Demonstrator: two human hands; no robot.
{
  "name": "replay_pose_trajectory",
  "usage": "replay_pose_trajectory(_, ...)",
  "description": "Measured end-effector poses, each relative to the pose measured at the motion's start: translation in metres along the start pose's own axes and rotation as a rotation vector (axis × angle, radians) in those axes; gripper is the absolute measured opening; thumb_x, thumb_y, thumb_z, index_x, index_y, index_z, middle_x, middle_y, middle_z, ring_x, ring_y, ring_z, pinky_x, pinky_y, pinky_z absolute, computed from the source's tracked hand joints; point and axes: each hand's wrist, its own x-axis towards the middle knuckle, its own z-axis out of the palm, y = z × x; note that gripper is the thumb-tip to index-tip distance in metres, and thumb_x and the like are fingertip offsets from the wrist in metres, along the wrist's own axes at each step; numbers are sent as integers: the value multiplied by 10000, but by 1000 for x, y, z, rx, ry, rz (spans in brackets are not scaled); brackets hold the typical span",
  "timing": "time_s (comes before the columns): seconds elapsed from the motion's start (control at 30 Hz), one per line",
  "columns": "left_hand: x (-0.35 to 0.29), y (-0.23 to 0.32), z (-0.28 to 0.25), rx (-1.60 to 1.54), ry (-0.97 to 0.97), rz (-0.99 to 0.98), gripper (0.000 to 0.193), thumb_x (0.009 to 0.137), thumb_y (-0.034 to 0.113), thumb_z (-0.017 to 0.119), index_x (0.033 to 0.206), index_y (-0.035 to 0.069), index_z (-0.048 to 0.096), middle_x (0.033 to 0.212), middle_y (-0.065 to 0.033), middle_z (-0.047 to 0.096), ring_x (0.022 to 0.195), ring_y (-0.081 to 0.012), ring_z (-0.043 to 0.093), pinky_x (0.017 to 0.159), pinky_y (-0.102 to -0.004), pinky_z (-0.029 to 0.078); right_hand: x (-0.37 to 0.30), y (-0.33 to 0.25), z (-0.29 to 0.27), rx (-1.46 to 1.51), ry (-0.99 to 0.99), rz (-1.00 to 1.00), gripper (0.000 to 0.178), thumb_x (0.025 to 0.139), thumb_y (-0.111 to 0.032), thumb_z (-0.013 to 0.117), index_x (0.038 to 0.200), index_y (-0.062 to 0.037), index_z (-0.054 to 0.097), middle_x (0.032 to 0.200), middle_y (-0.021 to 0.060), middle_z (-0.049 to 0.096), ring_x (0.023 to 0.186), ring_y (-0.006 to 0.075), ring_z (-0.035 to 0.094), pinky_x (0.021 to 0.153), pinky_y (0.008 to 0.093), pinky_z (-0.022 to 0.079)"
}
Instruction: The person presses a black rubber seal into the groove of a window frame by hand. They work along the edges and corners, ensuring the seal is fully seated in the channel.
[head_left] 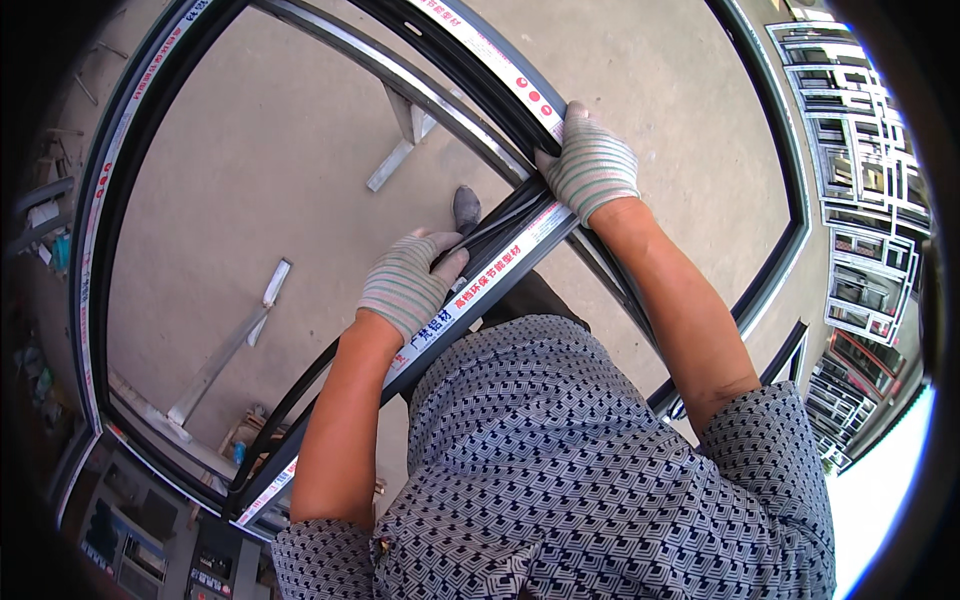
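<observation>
A dark aluminium window frame [486,276], with printed protective film on its faces, lies in front of my body. My left hand [412,283], in a striped knit glove, is closed at the near bar, thumb and forefinger pinching a thin black rubber strip [497,226]. The strip runs along the bar's inner side toward the corner, and a loose length of it appears to hang down at lower left. At that corner my right hand [595,168], gloved alike, is wrapped over the frame with its thumb pressed at the inner edge. What lies under the right palm is hidden.
Bare metal support bars [400,80] pass beneath the frame, with a stand leg [238,355] on the concrete floor at left. Several finished frames [850,130] lean in rows at far right. Machinery [130,530] stands at lower left. My shoe [466,209] shows below.
</observation>
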Motion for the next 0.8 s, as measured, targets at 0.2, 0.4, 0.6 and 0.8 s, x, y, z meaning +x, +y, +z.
replay_pose_trajectory(0.2, -55, -39, -15, -14, 10, -108, 339, 1002, 281, 646, 1232, 43, 723, 1168, -203, 703, 1114, -381, 668, 982, -432, 522, 2, 2, 7, 8, 31, -16, 549, 846, -319, 818, 1211, 15, 579, 1113, 230, 713, 1047, 402, 716, 906, 480, 584)
replay_pose_trajectory(0.4, -79, -49, -10, 44, 129, 23, 251, 975, 165, 690, 1169, 15, 742, 1078, -167, 713, 1014, -331, 697, 914, -395, 544, -1, -2, 5, 5, 40, -6, 522, 855, -320, 806, 1193, 10, 584, 1111, 231, 717, 1040, 412, 716, 895, 479, 586)
replay_pose_trajectory(0.6, -75, -57, -6, 0, 199, 109, 200, 920, 84, 732, 1106, 15, 759, 1044, -140, 709, 976, -312, 697, 862, -383, 558, 1, 3, 13, -38, 79, -48, 583, 888, -365, 771, 1278, 12, 557, 989, 245, 754, 942, 398, 757, 850, 460, 601)
replay_pose_trajectory(0.8, -65, -63, -8, 2, 183, 213, 180, 888, 56, 742, 1061, 9, 761, 1008, -139, 700, 932, -313, 688, 833, -389, 555, 2, 3, 11, 59, 11, -12, 717, 883, -379, 774, 1413, 28, 514, 1085, 271, 742, 1018, 380, 751, 921, 448, 597)
